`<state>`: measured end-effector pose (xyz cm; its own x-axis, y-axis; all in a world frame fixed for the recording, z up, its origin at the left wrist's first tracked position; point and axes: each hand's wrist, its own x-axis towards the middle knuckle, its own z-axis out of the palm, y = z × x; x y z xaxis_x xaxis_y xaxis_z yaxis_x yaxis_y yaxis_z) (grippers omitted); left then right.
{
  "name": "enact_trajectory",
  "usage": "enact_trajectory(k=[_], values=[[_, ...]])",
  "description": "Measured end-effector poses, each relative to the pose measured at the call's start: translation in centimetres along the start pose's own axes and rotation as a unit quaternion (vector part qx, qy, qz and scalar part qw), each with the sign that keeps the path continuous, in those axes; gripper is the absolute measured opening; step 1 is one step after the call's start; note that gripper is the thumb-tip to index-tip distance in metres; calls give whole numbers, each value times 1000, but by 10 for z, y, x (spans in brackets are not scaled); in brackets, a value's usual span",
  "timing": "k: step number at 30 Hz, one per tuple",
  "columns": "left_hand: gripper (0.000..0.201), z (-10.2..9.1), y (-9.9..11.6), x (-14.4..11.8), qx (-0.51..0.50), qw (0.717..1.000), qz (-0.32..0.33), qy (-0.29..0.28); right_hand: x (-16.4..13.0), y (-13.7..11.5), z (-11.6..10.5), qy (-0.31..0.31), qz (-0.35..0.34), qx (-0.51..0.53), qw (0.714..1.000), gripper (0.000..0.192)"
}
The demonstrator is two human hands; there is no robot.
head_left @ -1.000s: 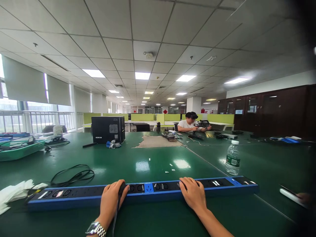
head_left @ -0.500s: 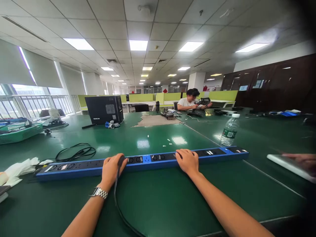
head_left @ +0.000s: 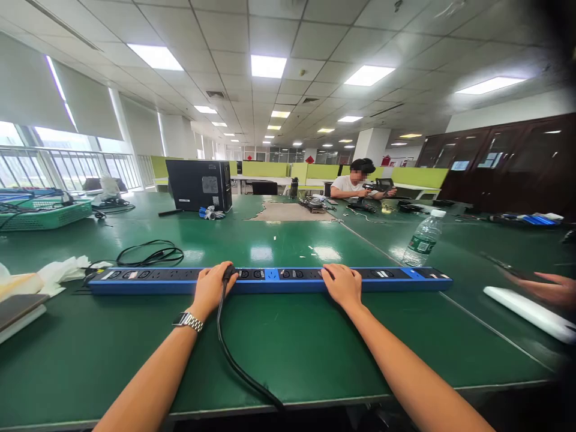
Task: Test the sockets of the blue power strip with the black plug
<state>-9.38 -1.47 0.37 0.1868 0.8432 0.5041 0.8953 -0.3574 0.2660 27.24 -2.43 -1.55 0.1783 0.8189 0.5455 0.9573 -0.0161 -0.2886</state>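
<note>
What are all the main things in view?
Table: 1, green, across view
Power strip: 1, blue-black, table front
Corded plug: 1, black, strip's left half
Coiled cable: 1, black, behind strip, left
Bottle: 1, clear, behind strip, right
Computer case: 1, black, rear left
Basket: 1, green, left edge
Seated person: 1, white top, far side
Another person's hand: 1, bare, right edge
Left hand: 1, bare, on plug
Right hand: 1, bare, on strip
</note>
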Motion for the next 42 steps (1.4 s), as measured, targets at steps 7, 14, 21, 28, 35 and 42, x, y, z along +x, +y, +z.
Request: enact_trajectory(k=[7,14,21,28,35,42], values=[[32,-3,0,-1,-7,1000,-2,-10,0,1,0,-6,6,10,1000,36],[35,-16,8,-5,25,1000,-3,1,-2,-7,-12,-8,31,16,999,41],[29,-26,14,-11,32,998,34,-30,11,-9,-34,-80,50,-80,992,59],[29,-31,19,-21,22,998,27,-54,7,0,-37,-112,70,-95,987,50],[28,-32,20,-19,16,998,20,-59,7,-1,-42,-128,91,-78,985,48],[33,-29,16,-17,13,997,21,-66,9,-3,-44,-176,99,-73,977,52]])
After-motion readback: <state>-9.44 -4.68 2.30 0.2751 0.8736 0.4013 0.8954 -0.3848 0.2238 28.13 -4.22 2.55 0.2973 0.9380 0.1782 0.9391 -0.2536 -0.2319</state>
